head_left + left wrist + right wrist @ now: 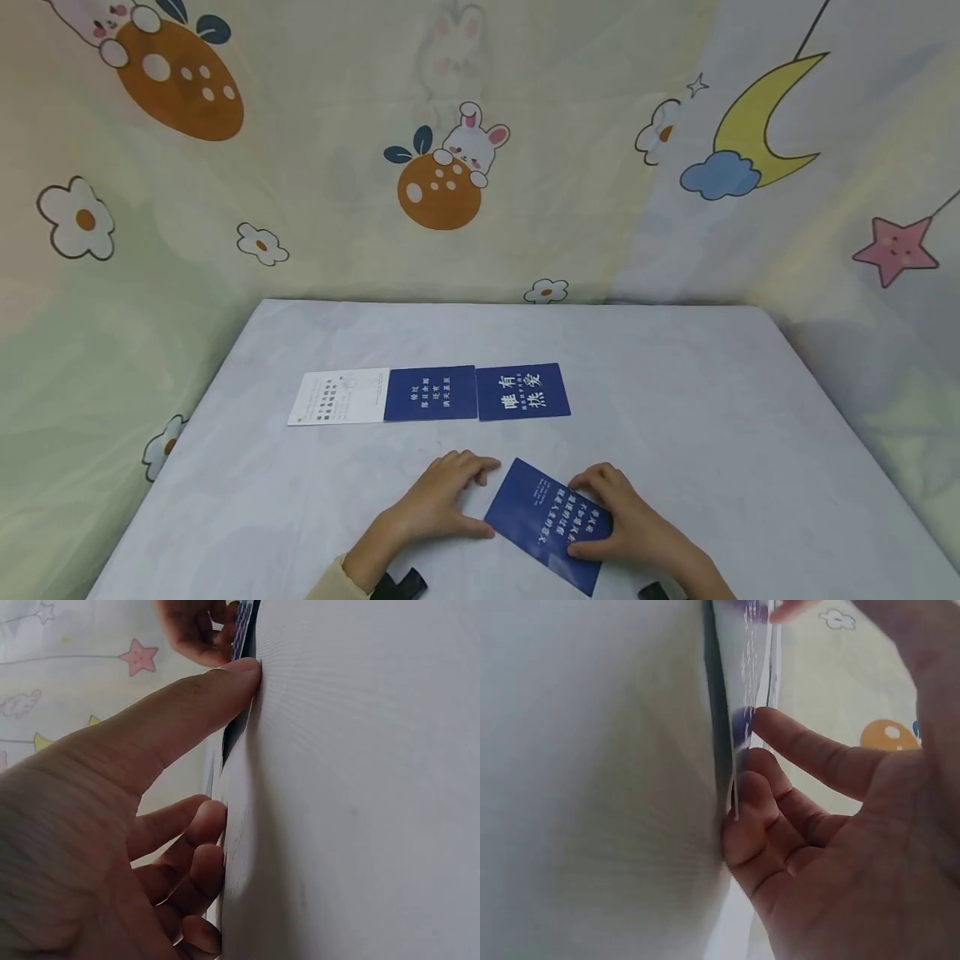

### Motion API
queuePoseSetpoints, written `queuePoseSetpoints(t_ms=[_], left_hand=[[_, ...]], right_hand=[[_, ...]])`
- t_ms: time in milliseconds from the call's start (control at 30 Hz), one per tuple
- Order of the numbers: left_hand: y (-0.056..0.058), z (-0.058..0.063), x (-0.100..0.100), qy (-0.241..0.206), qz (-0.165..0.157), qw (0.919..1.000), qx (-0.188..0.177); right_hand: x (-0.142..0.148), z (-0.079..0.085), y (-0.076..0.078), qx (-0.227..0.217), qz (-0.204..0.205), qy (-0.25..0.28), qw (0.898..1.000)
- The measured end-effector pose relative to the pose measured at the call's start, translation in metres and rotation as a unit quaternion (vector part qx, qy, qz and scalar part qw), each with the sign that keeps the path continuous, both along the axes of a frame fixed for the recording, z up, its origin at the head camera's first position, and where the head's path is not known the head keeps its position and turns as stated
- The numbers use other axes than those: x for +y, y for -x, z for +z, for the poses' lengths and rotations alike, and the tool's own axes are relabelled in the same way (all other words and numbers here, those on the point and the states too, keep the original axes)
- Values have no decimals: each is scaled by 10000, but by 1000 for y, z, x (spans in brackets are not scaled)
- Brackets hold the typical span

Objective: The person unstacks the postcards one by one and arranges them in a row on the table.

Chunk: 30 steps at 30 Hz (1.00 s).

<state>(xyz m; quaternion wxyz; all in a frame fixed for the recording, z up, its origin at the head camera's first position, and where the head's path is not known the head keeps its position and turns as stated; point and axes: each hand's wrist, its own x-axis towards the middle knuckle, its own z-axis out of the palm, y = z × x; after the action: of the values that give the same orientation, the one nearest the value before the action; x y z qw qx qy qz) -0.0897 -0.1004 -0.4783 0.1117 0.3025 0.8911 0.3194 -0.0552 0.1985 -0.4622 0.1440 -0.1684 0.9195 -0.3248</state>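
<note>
A dark blue card point(540, 521) with white Chinese writing lies at a slant near the front of the table. My right hand point(633, 525) grips its right end, the thumb over the face and the fingers at the far edge. In the right wrist view, the card point(739, 697) stands slightly off the cloth along its edge, with fingertips beneath it. To the left, my left hand point(438, 500) holds nothing. Its thumb and fingers are spread apart, with the thumb tip right by the card's left corner.
Behind the hands, a white card point(341, 397) and two blue cards, a middle one point(431, 393) and a right one point(523, 392), form a side-by-side row. White cloth covers the table point(675, 367). A cartoon-printed curtain point(322, 108) hangs behind and at the sides.
</note>
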Motion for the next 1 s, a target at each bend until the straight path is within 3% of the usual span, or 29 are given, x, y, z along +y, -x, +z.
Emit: queuePoseSetpoints(t_ms=[167, 367, 533, 800, 1000], left_hand=[[2, 1, 5, 215, -134, 9997, 60], [9, 2, 11, 457, -311, 9984, -95], [12, 9, 16, 561, -448, 9969, -330], [15, 12, 19, 585, -574, 9961, -340], [15, 12, 20, 604, -492, 9964, -344]], right_hand=[[-5, 4, -10, 14, 25, -477, 9989], [-7, 2, -16, 388, 14, -576, 9976], [-7, 2, -17, 275, -35, -347, 9990], [-9, 2, -16, 103, -173, -127, 9997], [-5, 1, -16, 1, -326, 152, 9994]])
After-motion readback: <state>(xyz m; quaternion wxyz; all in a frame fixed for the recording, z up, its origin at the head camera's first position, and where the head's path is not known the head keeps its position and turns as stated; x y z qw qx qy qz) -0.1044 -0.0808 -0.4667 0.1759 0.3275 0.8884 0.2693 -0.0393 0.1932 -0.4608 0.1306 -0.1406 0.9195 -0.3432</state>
